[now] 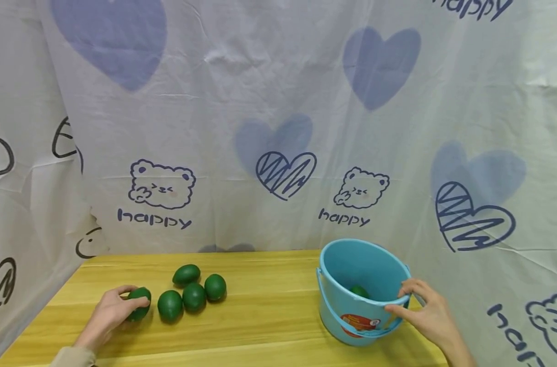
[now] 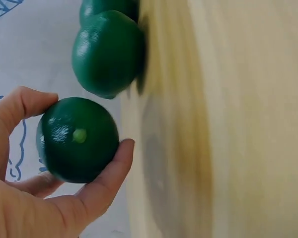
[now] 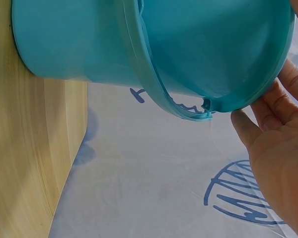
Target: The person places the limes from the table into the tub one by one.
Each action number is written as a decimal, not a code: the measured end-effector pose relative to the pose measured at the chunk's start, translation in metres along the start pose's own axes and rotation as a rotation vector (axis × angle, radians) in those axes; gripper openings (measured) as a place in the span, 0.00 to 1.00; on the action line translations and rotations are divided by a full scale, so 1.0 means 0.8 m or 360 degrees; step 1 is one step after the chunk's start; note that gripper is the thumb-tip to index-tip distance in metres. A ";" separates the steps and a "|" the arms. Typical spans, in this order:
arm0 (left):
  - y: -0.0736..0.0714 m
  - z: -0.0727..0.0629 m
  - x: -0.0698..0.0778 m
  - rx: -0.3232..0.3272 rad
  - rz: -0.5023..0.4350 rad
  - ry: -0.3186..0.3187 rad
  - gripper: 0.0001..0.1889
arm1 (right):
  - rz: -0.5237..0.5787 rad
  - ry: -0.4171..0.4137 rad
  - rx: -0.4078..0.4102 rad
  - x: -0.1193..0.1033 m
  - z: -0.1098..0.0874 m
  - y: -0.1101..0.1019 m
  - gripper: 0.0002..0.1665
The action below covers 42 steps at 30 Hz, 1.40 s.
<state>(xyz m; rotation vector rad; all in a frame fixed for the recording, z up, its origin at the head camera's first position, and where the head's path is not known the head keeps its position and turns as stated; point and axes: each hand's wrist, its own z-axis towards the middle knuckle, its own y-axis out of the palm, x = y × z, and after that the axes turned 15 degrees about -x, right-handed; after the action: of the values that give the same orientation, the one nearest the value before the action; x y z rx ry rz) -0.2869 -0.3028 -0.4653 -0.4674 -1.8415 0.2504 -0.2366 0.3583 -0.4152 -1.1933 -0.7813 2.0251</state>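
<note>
At the table's left, my left hand (image 1: 114,309) grips a dark green lime (image 1: 139,304) between thumb and fingers. In the left wrist view that lime (image 2: 77,141) shows its pale stem spot, and a shadow falls on the wood beside it. Several more limes (image 1: 194,297) lie grouped just to the right of this hand. My right hand (image 1: 425,311) holds the rim of a light blue bucket (image 1: 333,300), thumb and fingers at its right side. Inside the bucket, a green lime (image 1: 360,291) is partly visible; the near wall hides the rest of the bottom.
The bucket's handle (image 1: 326,300) hangs down over its front, across a red label (image 1: 358,322). Under everything is a yellow wooden table (image 1: 260,326). A pale cloth (image 1: 241,219) printed with hearts and bears hangs behind the table and along its sides.
</note>
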 end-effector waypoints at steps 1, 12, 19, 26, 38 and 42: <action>0.001 0.000 0.003 0.0010 -0.0020 0.0005 0.42 | -0.0001 -0.0003 0.0003 0.001 0.000 0.000 0.19; 0.022 0.005 0.026 0.0084 -0.0116 0.0204 0.36 | -0.0015 0.0012 0.0003 0.002 0.000 0.000 0.19; 0.037 0.006 0.046 0.0149 -0.0105 0.0318 0.35 | -0.0005 -0.0013 0.0020 0.002 -0.001 0.001 0.20; 0.056 0.008 0.070 0.0133 -0.0164 0.0395 0.35 | -0.0037 0.0038 0.0019 0.001 0.000 0.000 0.19; 0.098 0.016 0.104 0.0168 -0.0035 0.0439 0.31 | 0.0040 -0.0050 0.0057 0.006 0.000 0.005 0.20; 0.110 0.020 0.114 0.0178 -0.0027 0.0469 0.31 | 0.0021 -0.0027 0.0058 0.006 0.001 0.005 0.20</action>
<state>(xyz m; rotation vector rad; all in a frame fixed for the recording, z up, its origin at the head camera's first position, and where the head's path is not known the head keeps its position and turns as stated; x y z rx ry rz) -0.3085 -0.1831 -0.4268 -0.3883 -1.5349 0.2569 -0.2404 0.3596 -0.4204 -1.1651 -0.7435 2.0544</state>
